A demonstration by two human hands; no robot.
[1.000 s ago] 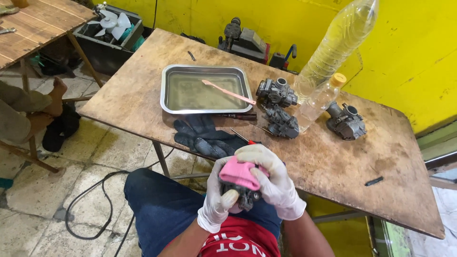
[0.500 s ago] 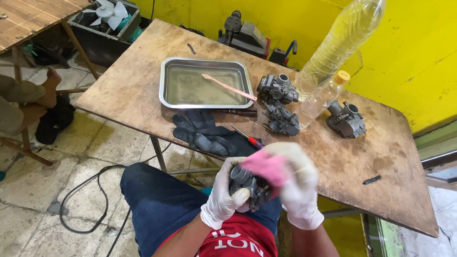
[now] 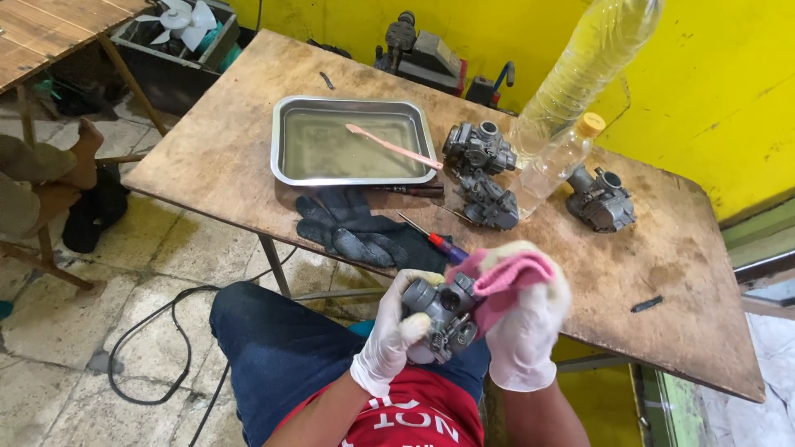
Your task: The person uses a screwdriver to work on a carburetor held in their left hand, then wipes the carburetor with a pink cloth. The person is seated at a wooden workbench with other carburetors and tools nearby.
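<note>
Both my hands wear white gloves and are held over my lap, at the near edge of the wooden table (image 3: 679, 248). My left hand (image 3: 396, 335) grips a grey metal carburetor (image 3: 443, 313) from the left. My right hand (image 3: 523, 327) presses a pink cloth (image 3: 503, 280) against the carburetor's right side and top. On the table, right in front of my hands, lie dark work gloves (image 3: 360, 232) and a screwdriver with a red and blue handle (image 3: 437, 241).
A metal tray (image 3: 290, 157) with liquid holds a pink toothbrush (image 3: 392, 146). Three more carburetors (image 3: 479, 147) (image 3: 490, 204) (image 3: 600, 199) and two clear plastic bottles (image 3: 590, 62) (image 3: 559, 163) stand further back. A crate with a white fan (image 3: 178, 25) sits at far left, a cable (image 3: 166, 348) on the floor.
The carburetor has come into view in my left hand, and the pink cloth has shifted from over it to its right side. The view has drifted slightly.
</note>
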